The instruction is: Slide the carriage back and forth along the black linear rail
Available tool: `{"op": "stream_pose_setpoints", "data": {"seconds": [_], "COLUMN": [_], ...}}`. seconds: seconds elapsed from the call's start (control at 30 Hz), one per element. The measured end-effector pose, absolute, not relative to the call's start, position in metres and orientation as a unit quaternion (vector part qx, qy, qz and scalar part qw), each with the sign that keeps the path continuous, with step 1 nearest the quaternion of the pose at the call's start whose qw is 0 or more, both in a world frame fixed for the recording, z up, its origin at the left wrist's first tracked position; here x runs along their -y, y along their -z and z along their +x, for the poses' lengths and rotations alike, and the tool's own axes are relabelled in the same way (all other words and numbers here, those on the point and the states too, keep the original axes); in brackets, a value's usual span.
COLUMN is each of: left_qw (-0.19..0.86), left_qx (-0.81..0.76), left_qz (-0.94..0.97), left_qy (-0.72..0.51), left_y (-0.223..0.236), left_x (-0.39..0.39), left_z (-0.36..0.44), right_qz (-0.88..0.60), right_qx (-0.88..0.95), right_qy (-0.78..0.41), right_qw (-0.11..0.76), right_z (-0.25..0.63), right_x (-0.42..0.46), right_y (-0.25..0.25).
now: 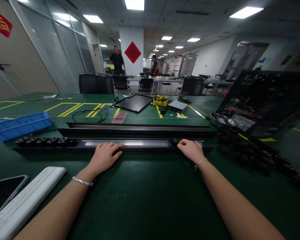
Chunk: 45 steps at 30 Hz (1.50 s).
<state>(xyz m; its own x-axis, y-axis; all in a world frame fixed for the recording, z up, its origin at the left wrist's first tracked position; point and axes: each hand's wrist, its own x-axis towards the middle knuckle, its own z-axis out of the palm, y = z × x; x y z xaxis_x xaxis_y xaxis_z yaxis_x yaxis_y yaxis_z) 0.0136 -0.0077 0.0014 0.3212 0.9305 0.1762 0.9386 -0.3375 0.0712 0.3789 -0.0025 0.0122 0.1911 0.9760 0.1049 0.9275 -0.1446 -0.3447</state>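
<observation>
Fingers [117, 146] of the left hand [102, 158] rest loosely spread on a long black rail [145, 150], thumb apart; those of the right hand [193, 151] curl together against a small dark block [174, 141] near the rail's right end, though I cannot tell how firmly they hold it. Nearest, the smooth green bench [145, 196] gives wide room, a white slab [31, 200] and a glass-faced phone [5, 191] lying to the left. Inside the rail, a glossy trough [142, 143] runs between straight edges, a row of knobbly blocks [42, 141] at its left end. Just beyond lies a second rail [140, 129], roughly parallel. Farther off are a ribbed blue tray [21, 126], a shiny bowl [222, 120], a thin black panel [133, 102] and a yellow box [158, 102].
</observation>
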Motion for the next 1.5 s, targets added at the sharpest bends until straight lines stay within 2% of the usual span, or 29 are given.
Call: {"op": "stream_pose_setpoints", "data": {"seconds": [0.2,0.33,0.63,0.83,1.5], "left_qw": [0.023,0.022,0.032,0.037,0.039], "left_qx": [0.575,0.573,0.569,0.568,0.574], "left_qz": [-0.812,-0.813,-0.816,-0.816,-0.813], "left_qy": [0.098,0.096,0.097,0.098,0.094], "left_y": [0.000,-0.001,0.000,0.000,0.000], "left_x": [0.007,0.008,0.007,0.008,0.008], "left_z": [0.013,0.013,0.013,0.013,0.014], "right_qz": [-0.752,-0.743,-0.699,-0.718,-0.727], "right_qx": [0.633,0.645,0.649,0.648,0.630], "right_qy": [-0.070,-0.027,0.052,0.057,0.040], "right_qw": [0.170,0.179,0.296,0.248,0.272], "right_z": [0.378,0.378,0.363,0.357,0.357], "right_x": [0.004,0.008,0.014,0.010,0.006], "right_y": [-0.012,-0.007,0.000,0.008,0.003]}}
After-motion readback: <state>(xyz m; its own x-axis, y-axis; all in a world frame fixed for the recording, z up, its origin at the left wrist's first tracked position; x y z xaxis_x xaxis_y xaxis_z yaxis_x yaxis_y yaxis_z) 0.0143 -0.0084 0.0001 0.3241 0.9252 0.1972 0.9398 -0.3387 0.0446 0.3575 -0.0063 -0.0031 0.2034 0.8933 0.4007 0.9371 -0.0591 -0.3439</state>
